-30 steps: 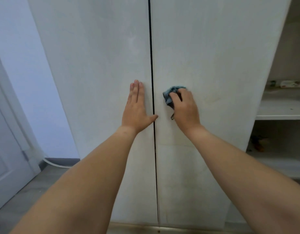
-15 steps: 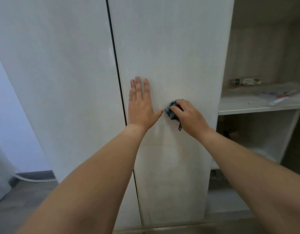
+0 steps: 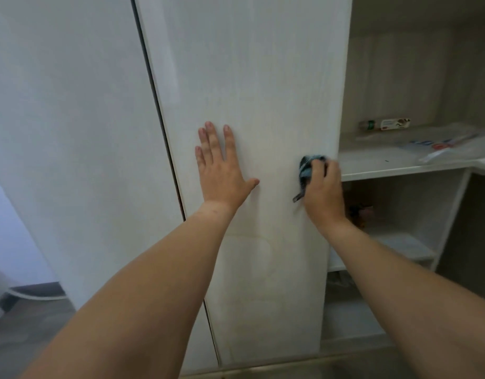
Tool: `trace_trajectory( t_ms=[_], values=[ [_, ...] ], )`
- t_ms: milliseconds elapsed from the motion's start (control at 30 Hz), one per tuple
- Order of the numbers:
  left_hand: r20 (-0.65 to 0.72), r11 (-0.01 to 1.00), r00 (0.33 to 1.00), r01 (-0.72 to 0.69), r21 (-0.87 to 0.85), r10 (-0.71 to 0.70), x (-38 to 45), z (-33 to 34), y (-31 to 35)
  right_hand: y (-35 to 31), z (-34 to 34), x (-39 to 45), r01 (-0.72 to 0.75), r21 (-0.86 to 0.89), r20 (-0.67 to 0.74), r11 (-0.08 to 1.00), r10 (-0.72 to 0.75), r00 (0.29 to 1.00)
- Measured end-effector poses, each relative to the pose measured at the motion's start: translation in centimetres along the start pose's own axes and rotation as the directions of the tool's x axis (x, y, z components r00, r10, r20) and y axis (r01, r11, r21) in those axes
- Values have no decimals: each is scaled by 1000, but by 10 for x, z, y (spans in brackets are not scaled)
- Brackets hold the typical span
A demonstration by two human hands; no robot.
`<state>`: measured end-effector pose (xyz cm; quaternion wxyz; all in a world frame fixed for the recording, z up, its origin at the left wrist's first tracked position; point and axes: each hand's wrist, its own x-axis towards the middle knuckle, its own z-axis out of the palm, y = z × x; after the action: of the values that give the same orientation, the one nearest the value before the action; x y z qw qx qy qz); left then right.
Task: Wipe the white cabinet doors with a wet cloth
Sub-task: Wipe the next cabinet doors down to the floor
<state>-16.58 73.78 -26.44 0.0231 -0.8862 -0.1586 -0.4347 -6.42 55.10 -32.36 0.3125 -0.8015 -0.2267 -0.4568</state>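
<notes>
Two tall white cabinet doors fill the view, the left door (image 3: 72, 132) and the right door (image 3: 249, 77), split by a dark vertical gap. My left hand (image 3: 222, 173) lies flat on the right door, fingers spread and pointing up, holding nothing. My right hand (image 3: 322, 190) presses a bunched blue cloth (image 3: 307, 166) against the right door close to its right edge. A strip of the cloth hangs below my fingers. Faint yellowish marks show on the door below my hands.
Right of the door are open white shelves (image 3: 400, 165) holding a small tube-shaped package (image 3: 383, 124) and a plastic bag (image 3: 454, 146). A lower shelf holds a dark, blurred object (image 3: 359, 212). Grey floor (image 3: 22, 332) and a pale wall (image 3: 6, 228) lie at lower left.
My right hand slid the cloth rightward across the right door to its right edge. My left hand moved from the left door onto the right door. The view turned right.
</notes>
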Motion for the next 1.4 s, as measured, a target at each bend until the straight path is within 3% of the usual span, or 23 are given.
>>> trace_trajectory(
  t_ms=[100,133,200,267,300,367,433,500,567,600,667,800,967,1100,1167,1300,1333,1400],
  values=[
    [-6,1000,1000,-16,3,16,0,2,-4,11,8,-21,326,-37,172,945,-315,933],
    [-12,1000,1000,-25,7,25,0,2,-4,12,9,-13,336,-23,157,942,-328,931],
    [-15,999,999,-38,-4,38,0,5,-6,3,11,0,145,14,20,989,-145,989],
    [-23,998,998,-56,-27,56,1,4,-7,-13,19,1,-54,51,-122,997,60,991],
    [-22,995,996,-84,-43,84,1,2,-10,-24,30,-9,-9,43,-110,999,13,994],
    [-61,981,987,-157,-117,151,-2,-3,-25,-42,56,-44,272,42,-12,961,-272,962],
    [-118,972,984,-154,-177,134,-13,-8,-51,-59,73,-76,542,80,108,836,-548,829],
    [-147,989,989,-47,-142,26,-32,-8,-87,-85,78,-74,664,83,144,743,-668,730],
    [-138,996,989,48,-78,-59,-53,-5,-121,-128,72,-52,591,137,97,795,-604,791],
    [-123,995,989,76,-64,-83,-62,-4,-136,-150,69,-37,482,201,52,853,-501,864],
    [-99,992,991,85,-91,-94,-73,-1,-154,-183,65,-11,318,249,-19,915,-324,946],
    [-52,990,998,23,-140,-31,-78,2,-174,-205,90,-39,401,279,-3,872,-417,909],
    [-77,985,997,-36,-169,23,-79,7,-183,-181,118,-93,612,171,118,772,-633,765],
    [-116,980,993,0,-200,-24,-76,13,-173,-207,96,-64,465,188,70,865,-484,872],
    [-141,984,989,26,-177,-51,-75,17,-171,-204,98,-72,437,209,68,875,-459,886],
    [-180,994,983,23,-109,-43,-74,29,-171,-166,120,-122,542,207,80,814,-567,820],
    [-198,994,979,33,-102,-53,-74,29,-171,-163,121,-122,536,219,77,815,-562,823],
    [-224,992,972,40,-117,-65,-74,31,-169,-162,116,-108,435,248,-31,866,-442,897]
  ],
)
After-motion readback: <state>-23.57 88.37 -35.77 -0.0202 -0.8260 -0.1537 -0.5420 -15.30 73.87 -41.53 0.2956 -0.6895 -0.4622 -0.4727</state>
